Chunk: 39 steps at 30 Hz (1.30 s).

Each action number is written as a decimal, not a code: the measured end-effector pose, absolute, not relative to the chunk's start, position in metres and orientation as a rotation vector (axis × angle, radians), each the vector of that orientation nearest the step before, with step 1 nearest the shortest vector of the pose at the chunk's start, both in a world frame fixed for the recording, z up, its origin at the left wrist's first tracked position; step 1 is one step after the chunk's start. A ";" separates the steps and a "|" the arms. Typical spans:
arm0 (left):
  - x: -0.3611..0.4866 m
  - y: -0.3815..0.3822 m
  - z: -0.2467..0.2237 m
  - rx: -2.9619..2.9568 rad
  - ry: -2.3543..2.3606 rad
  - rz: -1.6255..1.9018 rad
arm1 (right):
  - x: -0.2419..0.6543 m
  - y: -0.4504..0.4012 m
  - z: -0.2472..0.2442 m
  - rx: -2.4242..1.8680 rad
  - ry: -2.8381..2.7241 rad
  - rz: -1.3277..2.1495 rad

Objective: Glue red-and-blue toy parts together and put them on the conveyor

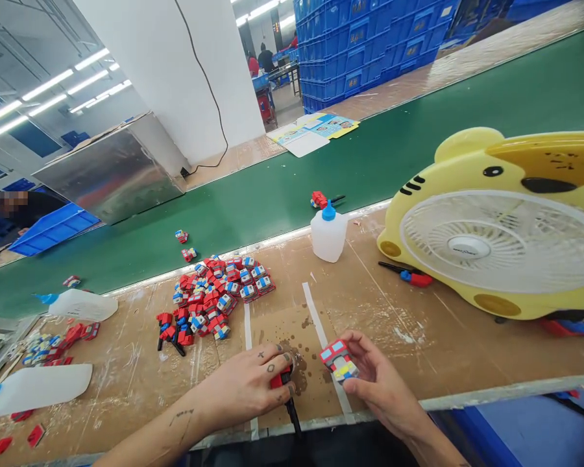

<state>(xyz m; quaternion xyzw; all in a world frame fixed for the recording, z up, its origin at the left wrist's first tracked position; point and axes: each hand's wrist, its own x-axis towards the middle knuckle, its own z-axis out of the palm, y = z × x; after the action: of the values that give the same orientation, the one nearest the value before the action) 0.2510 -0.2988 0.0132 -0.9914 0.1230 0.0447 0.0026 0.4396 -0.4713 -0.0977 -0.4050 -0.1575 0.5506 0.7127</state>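
Near the six o'clock edge of the counter (365, 285), left hand (255, 383) and right hand (374, 371) each grip a red piece

At six o'clock from the middle of the view, the left hand has its fingers closed around a red part with a black rod (279, 381), the rod sticking out toward six o'clock. Whether that part touches the counter is hard to tell. At five o'clock, well clear of the other, the right hand pinches a red-and-grey toy car (339, 360) between thumb and fingers, its light-blue windows and yellow patch showing. Dark wet spots (302, 355) mark the counter between them.

A heap of similar red, white and blue pieces (211, 292) lies at eight o'clock. Close to the middle, toward three o'clock, a white bottle with a blue cap (328, 237) stands upright beside the green belt (253, 194). Farther out at three o'clock is a yellow animal-shaped fan (470, 246). Stacked blue crates (360, 52) rise at one o'clock. At nine o'clock, across the belt, a person in dark clothing (43, 206) is behind a blue bin (61, 228).
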 end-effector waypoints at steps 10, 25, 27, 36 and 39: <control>0.225 -0.297 -0.005 -3.790 -0.816 -0.602 | 0.416 -0.460 -0.106 -0.972 -0.497 1.187; 0.245 -0.335 -0.051 -3.650 -1.912 -1.660 | 0.399 -0.422 -0.083 -1.429 -1.371 0.238; 0.261 -0.344 -0.056 -3.356 -2.098 -2.097 | 0.392 -0.412 -0.081 -1.405 -1.435 0.031; 0.307 -0.288 -0.030 -3.229 -1.904 -1.734 | 0.395 -0.361 -0.068 -1.429 -1.336 -0.113; 0.341 -0.217 -0.008 -3.285 -1.561 -1.060 | 0.413 -0.359 -0.064 -1.550 -1.281 -0.107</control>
<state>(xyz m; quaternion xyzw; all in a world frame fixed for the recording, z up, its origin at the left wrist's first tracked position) 0.3415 -0.2168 -0.0076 -0.8222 -0.3907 -0.2652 -0.3179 0.4133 -0.3593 -0.0638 -0.6506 -0.5375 -0.0450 0.5346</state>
